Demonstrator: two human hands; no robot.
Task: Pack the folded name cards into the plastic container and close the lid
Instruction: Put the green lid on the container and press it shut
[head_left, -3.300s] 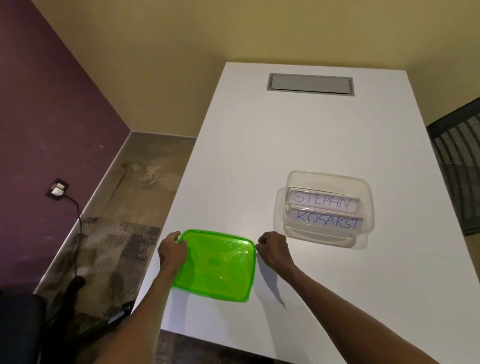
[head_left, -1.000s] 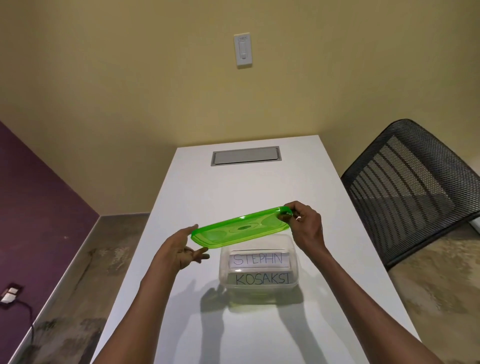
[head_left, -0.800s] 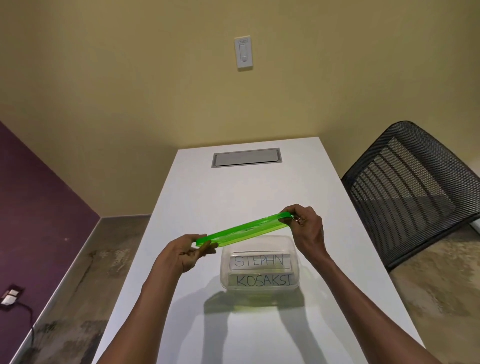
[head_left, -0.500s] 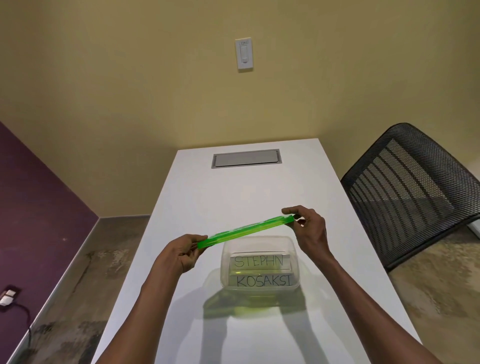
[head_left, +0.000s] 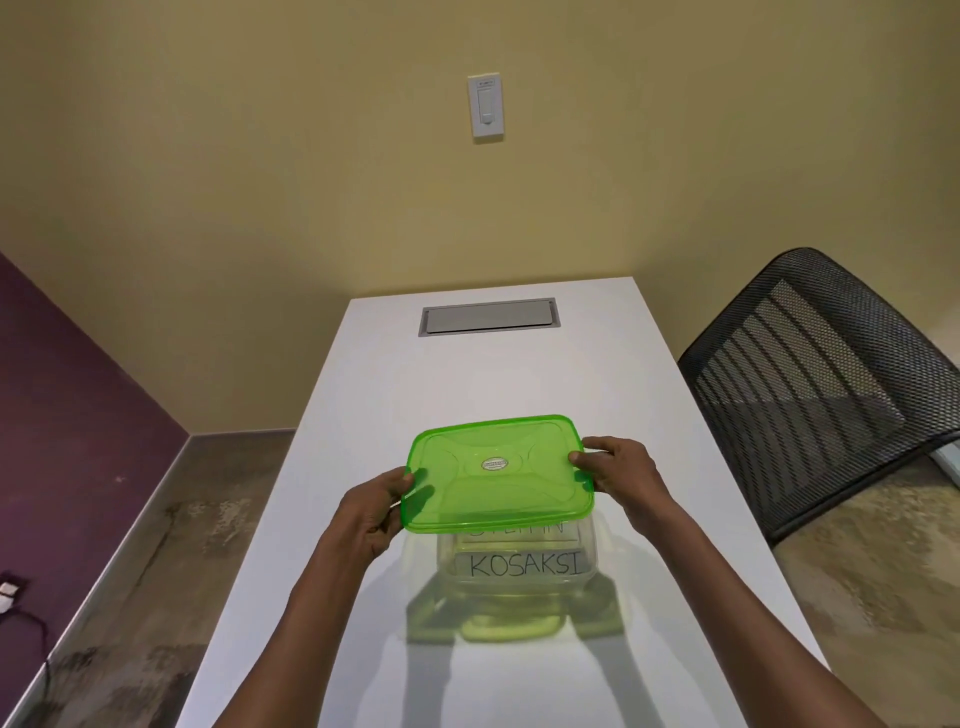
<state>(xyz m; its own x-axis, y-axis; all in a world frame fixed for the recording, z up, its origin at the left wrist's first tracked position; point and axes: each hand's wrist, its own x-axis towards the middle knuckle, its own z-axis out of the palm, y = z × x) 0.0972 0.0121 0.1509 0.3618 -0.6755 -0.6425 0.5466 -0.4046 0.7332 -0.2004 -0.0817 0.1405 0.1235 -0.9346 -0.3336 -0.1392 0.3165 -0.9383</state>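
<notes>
I hold a translucent green lid (head_left: 493, 473) top side up, just above the clear plastic container (head_left: 519, 587) on the white table (head_left: 493, 364). My left hand (head_left: 374, 509) grips the lid's left edge and my right hand (head_left: 618, 470) grips its right edge. Through the container's near wall I read a folded name card "KOSAKSI" (head_left: 522, 564). A second card (head_left: 519, 532) behind it is mostly hidden by the lid. I cannot tell whether the lid touches the rim.
A grey cable hatch (head_left: 488, 316) is set into the table's far end. A black mesh chair (head_left: 821, 384) stands close to the table's right side. A wall switch (head_left: 485, 106) is on the yellow wall. The floor drops away on the left.
The lid has turned from edge-on and tilted to flat with its top face showing, and has come down over the container. Both hands have kept hold of its ends.
</notes>
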